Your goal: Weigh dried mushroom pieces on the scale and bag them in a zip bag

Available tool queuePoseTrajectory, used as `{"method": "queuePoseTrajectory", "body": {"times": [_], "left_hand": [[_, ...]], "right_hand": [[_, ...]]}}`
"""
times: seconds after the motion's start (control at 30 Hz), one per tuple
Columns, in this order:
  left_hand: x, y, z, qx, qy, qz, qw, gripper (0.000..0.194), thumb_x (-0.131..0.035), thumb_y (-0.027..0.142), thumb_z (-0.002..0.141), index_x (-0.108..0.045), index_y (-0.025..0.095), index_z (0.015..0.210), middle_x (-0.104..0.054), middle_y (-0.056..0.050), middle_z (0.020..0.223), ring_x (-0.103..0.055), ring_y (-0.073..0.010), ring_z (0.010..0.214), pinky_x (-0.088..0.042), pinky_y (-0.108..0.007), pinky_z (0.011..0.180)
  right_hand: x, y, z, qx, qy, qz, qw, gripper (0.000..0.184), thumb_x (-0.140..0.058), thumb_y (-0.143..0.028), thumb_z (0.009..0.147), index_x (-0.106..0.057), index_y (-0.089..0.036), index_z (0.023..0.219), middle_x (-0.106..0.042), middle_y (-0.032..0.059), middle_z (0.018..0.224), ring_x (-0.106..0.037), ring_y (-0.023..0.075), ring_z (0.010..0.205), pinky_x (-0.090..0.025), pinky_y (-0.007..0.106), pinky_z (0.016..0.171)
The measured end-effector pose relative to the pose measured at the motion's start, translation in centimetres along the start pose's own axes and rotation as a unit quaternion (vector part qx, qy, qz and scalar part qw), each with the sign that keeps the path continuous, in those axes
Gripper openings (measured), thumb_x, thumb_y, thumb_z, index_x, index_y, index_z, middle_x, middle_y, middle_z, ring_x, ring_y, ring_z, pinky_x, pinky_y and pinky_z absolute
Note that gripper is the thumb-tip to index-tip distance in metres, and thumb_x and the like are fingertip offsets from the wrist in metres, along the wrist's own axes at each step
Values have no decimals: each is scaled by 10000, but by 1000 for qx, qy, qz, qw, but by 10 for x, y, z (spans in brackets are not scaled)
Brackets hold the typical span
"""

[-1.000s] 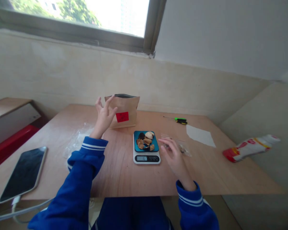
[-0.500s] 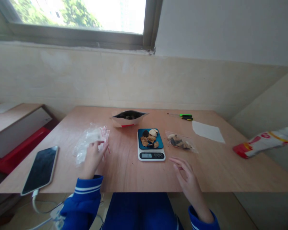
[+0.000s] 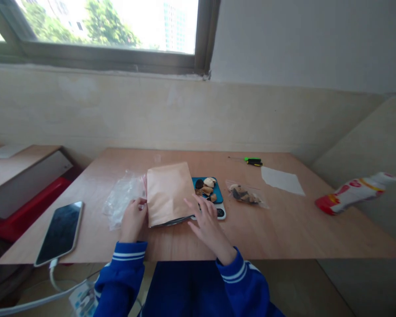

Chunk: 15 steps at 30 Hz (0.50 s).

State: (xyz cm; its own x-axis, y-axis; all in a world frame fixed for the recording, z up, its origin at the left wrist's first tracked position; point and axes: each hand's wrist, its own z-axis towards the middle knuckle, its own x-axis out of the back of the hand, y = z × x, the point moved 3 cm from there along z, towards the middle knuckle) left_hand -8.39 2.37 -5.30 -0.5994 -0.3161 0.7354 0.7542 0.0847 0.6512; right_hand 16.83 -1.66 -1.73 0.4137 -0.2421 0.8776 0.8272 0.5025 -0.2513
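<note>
A brown kraft paper bag (image 3: 170, 191) is tilted with its dark mouth towards me. My left hand (image 3: 134, 219) pinches its left edge with fingers closed. At its lower right corner is my right hand (image 3: 206, 220), fingers spread; I cannot tell whether the fingertips touch the paper. Partly hidden behind the bag and right hand is a white kitchen scale (image 3: 221, 213) with a blue top. Brown, black and whitish dried chunks (image 3: 206, 190) lie on it. To its right, a small clear zip bag (image 3: 246, 194) holds similar pieces.
Clear plastic bags (image 3: 123, 196) lie left of the paper bag, and a phone (image 3: 60, 231) with a white cable is further left. At the back right are green and black-yellow screwdrivers (image 3: 253, 161) and a white paper (image 3: 283, 180). A red-white bottle (image 3: 353, 193) stands far right.
The paper bag has come from the back of the table to the front, tipping its mouth towards me and covering part of the scale. My right hand has moved left to it.
</note>
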Motion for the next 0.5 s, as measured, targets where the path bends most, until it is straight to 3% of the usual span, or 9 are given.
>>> {"method": "queuePoseTrajectory", "body": {"times": [0.13,0.27,0.4,0.5], "left_hand": [[3,1,0,13,5,-22,1000,273,-460,386,822,-637,188,889,-679,-86,865,-651,-239,735,-496,-365,726],[12,1,1,26,21,-39,999,251,-473,404,811,-628,207,832,-705,-61,806,-652,-231,691,-491,-352,685],[26,1,2,34,47,-54,997,276,-473,446,804,-616,210,813,-710,-61,813,-660,-237,722,-492,-358,703],[36,5,-1,44,68,-78,994,295,-484,467,800,-620,208,834,-705,-60,822,-661,-235,733,-496,-360,707]], "right_hand": [[-6,-14,16,65,-23,-86,994,569,-538,-93,855,-429,-216,1399,-520,134,1389,-442,322,1276,-316,539,1065],[-5,-19,32,121,-32,-118,985,433,-455,-54,899,-528,-206,1298,-629,100,1243,-540,272,1122,-354,467,1008],[19,-13,59,149,-31,-115,982,292,-469,-108,932,-607,-228,1160,-695,50,1103,-578,242,1006,-334,450,981],[46,-3,99,150,5,-119,981,226,-459,-164,965,-643,-237,1073,-723,16,980,-583,216,947,-319,421,947]]}}
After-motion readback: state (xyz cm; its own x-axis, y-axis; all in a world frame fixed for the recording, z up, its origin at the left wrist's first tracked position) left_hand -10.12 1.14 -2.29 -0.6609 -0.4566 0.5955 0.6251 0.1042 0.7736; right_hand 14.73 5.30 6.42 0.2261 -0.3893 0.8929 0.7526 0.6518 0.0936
